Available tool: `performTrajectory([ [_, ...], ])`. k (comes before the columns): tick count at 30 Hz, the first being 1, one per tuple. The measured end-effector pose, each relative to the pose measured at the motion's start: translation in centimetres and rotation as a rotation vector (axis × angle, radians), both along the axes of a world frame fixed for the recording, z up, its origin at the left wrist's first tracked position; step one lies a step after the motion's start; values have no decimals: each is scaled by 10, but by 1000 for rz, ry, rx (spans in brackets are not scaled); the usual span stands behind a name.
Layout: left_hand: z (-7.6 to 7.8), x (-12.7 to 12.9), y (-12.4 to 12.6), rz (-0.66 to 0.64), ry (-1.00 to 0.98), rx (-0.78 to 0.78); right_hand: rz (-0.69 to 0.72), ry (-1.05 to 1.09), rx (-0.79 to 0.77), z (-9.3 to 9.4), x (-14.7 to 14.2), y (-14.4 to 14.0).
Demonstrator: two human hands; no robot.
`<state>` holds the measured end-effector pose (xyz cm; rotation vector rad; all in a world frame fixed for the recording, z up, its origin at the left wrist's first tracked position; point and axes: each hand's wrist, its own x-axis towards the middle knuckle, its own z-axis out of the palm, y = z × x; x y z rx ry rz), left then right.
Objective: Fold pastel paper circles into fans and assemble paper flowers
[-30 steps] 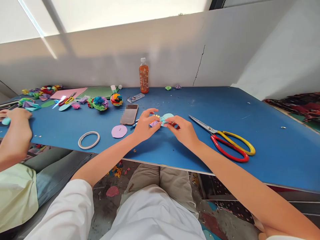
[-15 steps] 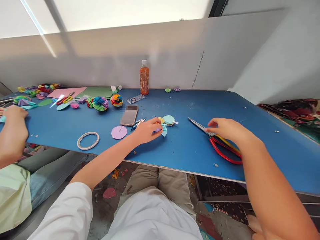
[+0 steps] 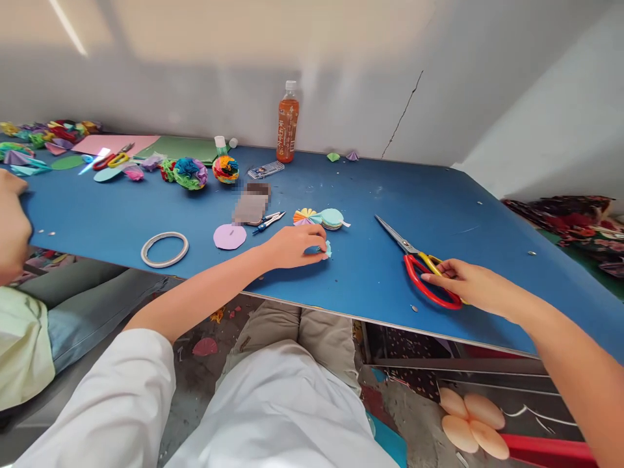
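Observation:
My left hand (image 3: 299, 247) is closed, its fingertips pinching a small light-blue folded paper (image 3: 328, 249) just above the blue table. Right behind it lies a multicoloured pleated paper rosette (image 3: 305, 218), next to a stack of round paper discs (image 3: 332, 218) with a pale blue one on top. My right hand (image 3: 458, 281) has its fingers closed on the handles of large scissors (image 3: 412, 252) with one red and one yellow grip. Their blades lie on the table, pointing away to the left.
Left of my hand are a lilac disc (image 3: 229, 237), a compass (image 3: 269, 222), a phone (image 3: 252, 205) and a tape roll (image 3: 164, 249). A bottle (image 3: 288, 122) stands by the wall near paper balls (image 3: 190, 173). A co-worker's arm (image 3: 10, 227) is at far left.
My right hand has moved from beside the scissors' pivot back onto their handles. My left hand has drawn the light-blue paper nearer, away from the rosette. The view has tilted down.

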<state>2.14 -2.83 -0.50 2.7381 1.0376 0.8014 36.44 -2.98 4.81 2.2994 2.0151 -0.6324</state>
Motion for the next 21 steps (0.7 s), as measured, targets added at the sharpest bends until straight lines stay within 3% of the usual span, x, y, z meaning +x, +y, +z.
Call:
performTrajectory([
  [4,-1,-1,1,-6,-11,-21,-216,564,-88,12,-9,-14],
  [7,-1,-1,2,6,-13,-49,-262,863,-163,16,-22,-35],
  [11,1,-1,3,23,-16,-73,-391,1003,-223,22,-53,-69],
  [14,3,-1,3,34,-16,-96,-388,1047,-326,30,-78,-86],
  [21,7,-2,5,42,-11,-145,-436,1159,-410,31,-116,-87],
])
